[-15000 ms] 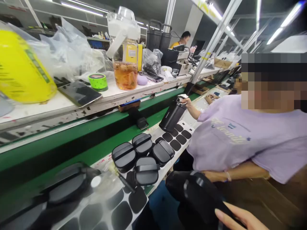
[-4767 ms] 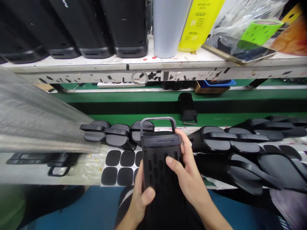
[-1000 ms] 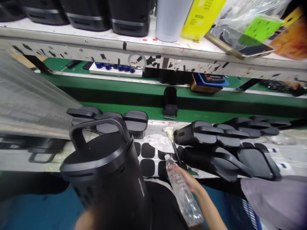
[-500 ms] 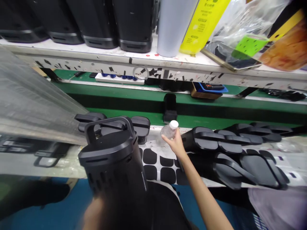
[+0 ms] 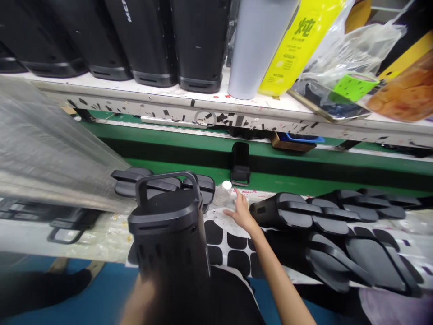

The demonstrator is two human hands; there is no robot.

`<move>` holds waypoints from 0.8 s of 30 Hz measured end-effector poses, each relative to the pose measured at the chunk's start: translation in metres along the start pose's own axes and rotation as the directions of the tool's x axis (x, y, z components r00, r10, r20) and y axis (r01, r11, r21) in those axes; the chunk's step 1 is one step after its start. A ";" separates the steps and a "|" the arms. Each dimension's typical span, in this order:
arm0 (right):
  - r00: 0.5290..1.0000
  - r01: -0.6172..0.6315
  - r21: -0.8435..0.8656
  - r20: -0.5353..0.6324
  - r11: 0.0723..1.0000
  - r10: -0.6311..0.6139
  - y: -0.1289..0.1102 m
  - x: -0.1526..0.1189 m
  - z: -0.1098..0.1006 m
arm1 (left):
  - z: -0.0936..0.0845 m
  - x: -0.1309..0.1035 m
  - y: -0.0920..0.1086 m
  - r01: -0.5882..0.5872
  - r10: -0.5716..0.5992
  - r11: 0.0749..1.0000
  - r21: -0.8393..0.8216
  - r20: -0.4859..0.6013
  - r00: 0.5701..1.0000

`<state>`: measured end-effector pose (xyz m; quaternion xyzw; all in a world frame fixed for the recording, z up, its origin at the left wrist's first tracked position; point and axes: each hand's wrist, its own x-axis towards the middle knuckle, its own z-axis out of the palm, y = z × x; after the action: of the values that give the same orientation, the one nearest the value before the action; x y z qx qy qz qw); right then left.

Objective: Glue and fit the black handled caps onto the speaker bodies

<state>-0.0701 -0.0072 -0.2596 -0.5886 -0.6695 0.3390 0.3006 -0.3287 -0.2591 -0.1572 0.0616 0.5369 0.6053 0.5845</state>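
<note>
A tall black device with a looped top handle [image 5: 169, 225] stands nearly upright close to me. My left hand [image 5: 144, 289], blurred, is against its lower left side, the fingers mostly hidden. Past the device, on the white work surface, is a clear bottle with a white cap [image 5: 222, 194]. Just right of it, my right hand [image 5: 241, 210] has its fingers spread and holds nothing. Below that hand lies a white sheet with black rounded-square pads [image 5: 237, 258].
Several black units [image 5: 294, 210] lie on the right, others behind the held device. A shelf [image 5: 162, 97] crosses above, bearing black units, a grey cylinder [image 5: 259, 45] and a yellow package [image 5: 299, 45]. Plastic film [image 5: 61, 149] hangs at left. A person's legs show lower left.
The bottle has moved left and my right hand has let go of it, its fingers now apart. The held black device appears slightly farther right and lower in view.
</note>
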 end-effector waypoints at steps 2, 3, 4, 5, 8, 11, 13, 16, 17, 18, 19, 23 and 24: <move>0.999 -0.047 -0.058 -0.001 0.997 0.047 0.018 -0.019 0.000 | 0.006 0.001 0.000 0.023 -0.023 1.000 -0.018 -0.019 1.000; 0.998 -0.062 -0.082 -0.007 0.995 0.062 0.026 -0.029 0.002 | 0.009 0.002 0.001 0.032 -0.032 0.999 -0.028 -0.024 0.999; 0.997 -0.070 -0.103 -0.018 0.992 0.069 0.034 -0.039 0.006 | 0.013 0.003 0.001 0.037 -0.038 0.999 -0.036 -0.026 0.999; 0.997 -0.072 -0.120 -0.036 0.990 0.068 0.041 -0.048 0.011 | 0.018 0.003 0.002 0.041 -0.042 0.998 -0.042 -0.028 0.999; 0.994 -0.062 -0.164 -0.099 0.984 0.046 0.053 -0.066 0.025 | 0.043 0.004 0.010 0.033 -0.034 0.998 -0.053 -0.022 0.999; 0.993 -0.034 -0.188 -0.120 0.982 0.011 0.058 -0.072 0.028 | 0.077 0.002 0.022 -0.005 0.011 0.995 -0.104 0.057 0.998; 0.991 -0.015 -0.198 -0.133 0.980 -0.011 0.059 -0.073 0.020 | 0.097 -0.001 0.030 -0.029 0.045 0.991 -0.134 0.118 0.992; 0.978 -0.023 -0.208 -0.209 0.978 -0.021 0.061 -0.074 -0.002 | 0.112 -0.002 0.035 -0.033 0.054 0.991 -0.130 0.161 0.985; 0.970 -0.036 -0.207 -0.244 0.978 -0.016 0.062 -0.075 -0.009 | 0.113 -0.002 0.034 -0.024 0.044 0.992 -0.125 0.168 0.985; 0.961 -0.050 -0.205 -0.275 0.977 -0.009 0.063 -0.076 -0.016 | 0.112 -0.001 0.033 -0.015 0.036 0.992 -0.122 0.171 0.985; 0.955 -0.061 -0.205 -0.295 0.977 -0.002 0.064 -0.077 -0.020 | 0.110 0.001 0.031 -0.010 0.031 0.993 -0.121 0.174 0.984; 0.967 -0.073 -0.258 -0.256 0.964 0.004 0.069 -0.079 -0.013 | 0.096 0.008 0.022 0.001 0.017 0.995 -0.104 0.176 0.984; 0.973 -0.074 -0.286 -0.229 0.955 0.007 0.071 -0.078 -0.008 | 0.092 0.010 0.021 0.001 0.012 0.996 -0.084 0.156 0.988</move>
<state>-0.0126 -0.0788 -0.3127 -0.6749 -0.6615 0.1735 0.2772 -0.2803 -0.1931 -0.1093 0.0861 0.4634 0.6222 0.6251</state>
